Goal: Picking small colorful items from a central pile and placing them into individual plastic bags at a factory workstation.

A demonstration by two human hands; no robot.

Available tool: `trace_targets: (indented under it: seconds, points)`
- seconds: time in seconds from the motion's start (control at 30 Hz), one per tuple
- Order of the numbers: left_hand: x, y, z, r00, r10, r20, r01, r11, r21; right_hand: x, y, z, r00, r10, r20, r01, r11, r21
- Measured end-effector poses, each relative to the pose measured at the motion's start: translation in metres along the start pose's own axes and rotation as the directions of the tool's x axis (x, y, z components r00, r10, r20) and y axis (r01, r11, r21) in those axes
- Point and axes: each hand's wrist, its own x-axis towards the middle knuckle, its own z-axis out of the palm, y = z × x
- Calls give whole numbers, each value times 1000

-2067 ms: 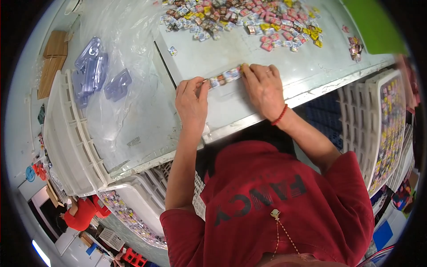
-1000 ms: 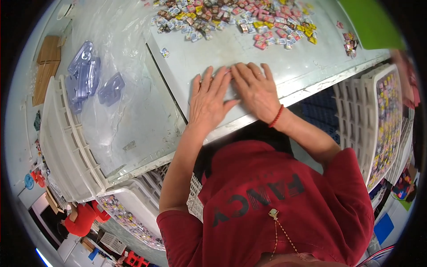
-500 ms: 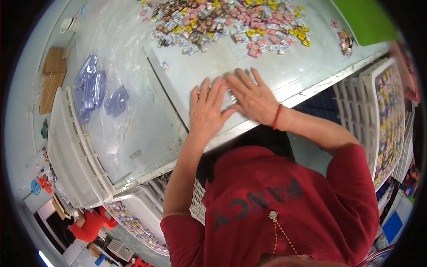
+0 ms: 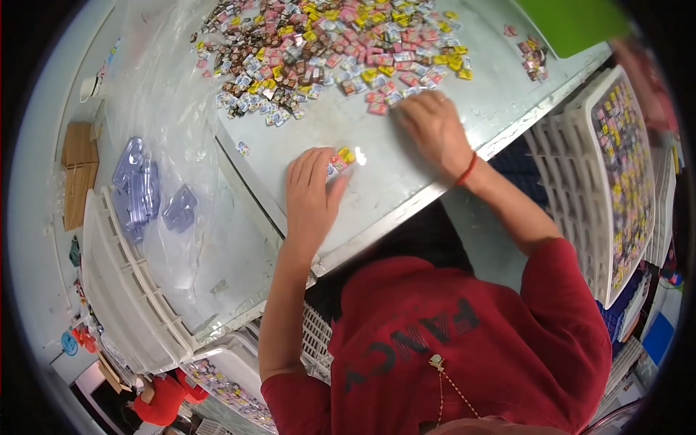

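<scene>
A big loose heap of small pieces (image 4: 319,51) in pink, yellow, brown and white-blue lies on the table's far side. My left hand (image 4: 310,190) rests on the tabletop, its fingers stretched and its thumb apart. Beside its index finger sits a short cluster of yellow, pink and white pieces (image 4: 339,162). A bright glint shows next to the cluster, and whether clear plastic holds it I cannot tell. My right hand (image 4: 439,134), with a red bracelet (image 4: 467,170), reaches the heap's near edge. Its fingers bend downward over pieces there; the tips are blurred and partly hidden.
Purplish clear plastic trays (image 4: 141,192) and a plastic sheet (image 4: 163,87) lie on the left. Piece-filled white trays (image 4: 622,181) stand stacked at right, near a green board (image 4: 580,25). White racks (image 4: 130,283) stand lower left. A person in red (image 4: 159,400) is beyond.
My hands were close together on the table; now they are apart. The right has moved out to the heap. The small cluster between them has come into sight. The view has shifted slightly.
</scene>
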Motion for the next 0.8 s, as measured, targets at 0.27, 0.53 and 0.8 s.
trace_targets:
  seconds: [0.27,0.53,0.8]
  points:
    - [98,18,64,988,-79,-135,72,996,-51,24,1,21,994,63,-92,-81,975,-208]
    - [87,-3,55,990,37,-134,-46,997,-64,12,10,19,992,47,-120,-74,970,-231]
    - [80,-5,46,991,96,-94,-106,988,-116,16,8,11,980,119,-157,-137,984,-113]
